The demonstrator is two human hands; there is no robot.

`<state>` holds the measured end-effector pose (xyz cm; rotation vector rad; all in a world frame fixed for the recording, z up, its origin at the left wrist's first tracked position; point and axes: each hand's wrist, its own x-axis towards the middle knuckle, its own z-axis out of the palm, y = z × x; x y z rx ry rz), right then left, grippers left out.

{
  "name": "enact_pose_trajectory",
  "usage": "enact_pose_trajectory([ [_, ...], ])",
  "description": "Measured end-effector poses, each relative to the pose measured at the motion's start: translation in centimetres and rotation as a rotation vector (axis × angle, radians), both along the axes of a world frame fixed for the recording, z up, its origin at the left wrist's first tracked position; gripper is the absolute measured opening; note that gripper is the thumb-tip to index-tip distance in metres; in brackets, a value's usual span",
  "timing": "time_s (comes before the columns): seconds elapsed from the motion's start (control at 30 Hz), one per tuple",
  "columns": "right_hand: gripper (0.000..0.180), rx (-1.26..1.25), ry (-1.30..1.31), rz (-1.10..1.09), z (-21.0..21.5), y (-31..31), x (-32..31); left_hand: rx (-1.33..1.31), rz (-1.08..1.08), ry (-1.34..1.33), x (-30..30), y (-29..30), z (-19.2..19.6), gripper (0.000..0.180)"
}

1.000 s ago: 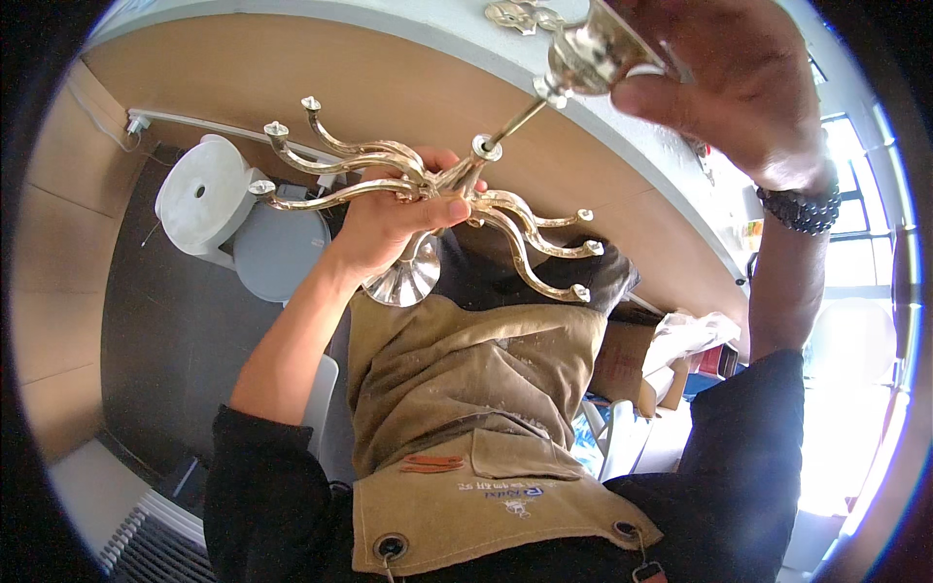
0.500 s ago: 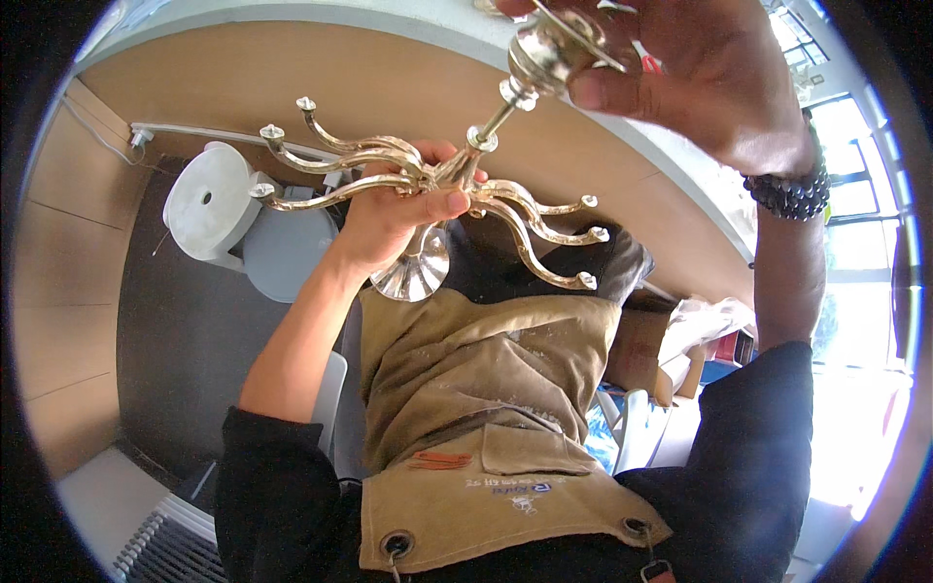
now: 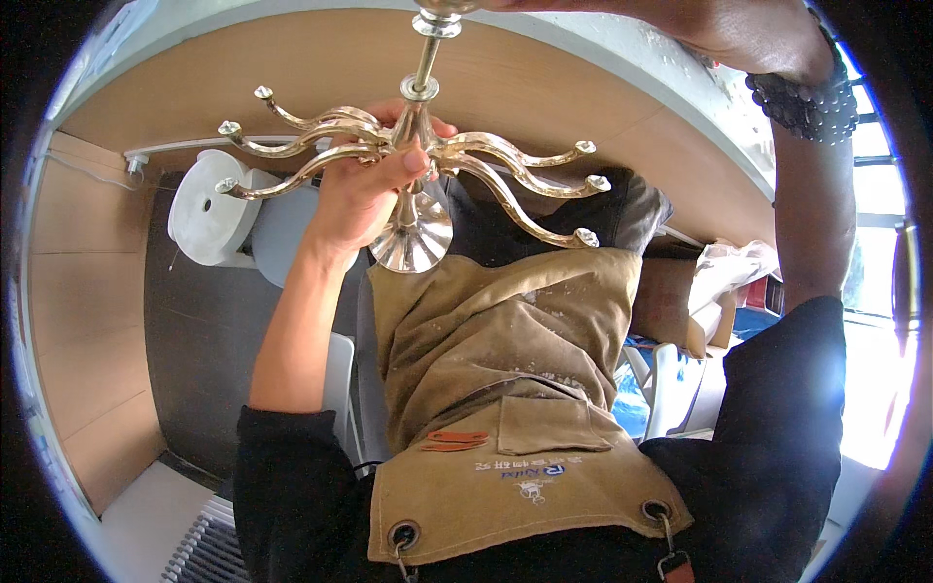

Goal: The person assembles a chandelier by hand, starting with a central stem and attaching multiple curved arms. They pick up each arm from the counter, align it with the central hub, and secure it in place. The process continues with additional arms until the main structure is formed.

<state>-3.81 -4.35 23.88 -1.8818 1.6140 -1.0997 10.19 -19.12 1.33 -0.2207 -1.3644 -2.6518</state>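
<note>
A silvery candelabra (image 3: 413,126) with several curved arms spreading to both sides tilts in front of me above my lap. My left hand (image 3: 355,199) is closed around its middle, thumb across the front and fingertips showing behind the stem. Below that hand flares the shiny round base (image 3: 413,238). A thin rod rises from the stem to a rounded metal top piece (image 3: 442,8), mostly cut off by the upper edge. My right hand (image 3: 724,34) reaches to this top piece, its thumb along the picture's edge; most of its fingers are out of view.
A tan apron (image 3: 505,340) covers my lap. At left stand a white round spool-like object (image 3: 209,206) and a grey stool (image 3: 284,233). A wooden panel (image 3: 194,73) curves behind the candelabra under a pale tabletop edge. Cardboard boxes (image 3: 714,325) with clear plastic sit at right.
The candelabra and my left hand have shifted left and upward in view. The top piece and most of my right hand have passed beyond the upper edge.
</note>
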Motion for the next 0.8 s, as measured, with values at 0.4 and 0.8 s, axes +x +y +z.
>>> enact_pose_trajectory([
  [0.4, 0.032, -0.022, 0.517, 0.156, 1.7, 1.0, 0.3, -0.003, -0.002, -0.016, -0.1, -0.2, -0.4, 0.05],
  [0.8, 0.041, -0.35, 0.235, -0.172, -2.1, 0.5, 2.7, 0.014, -0.064, 0.017, -0.2, -0.2, -0.6, 0.049],
])
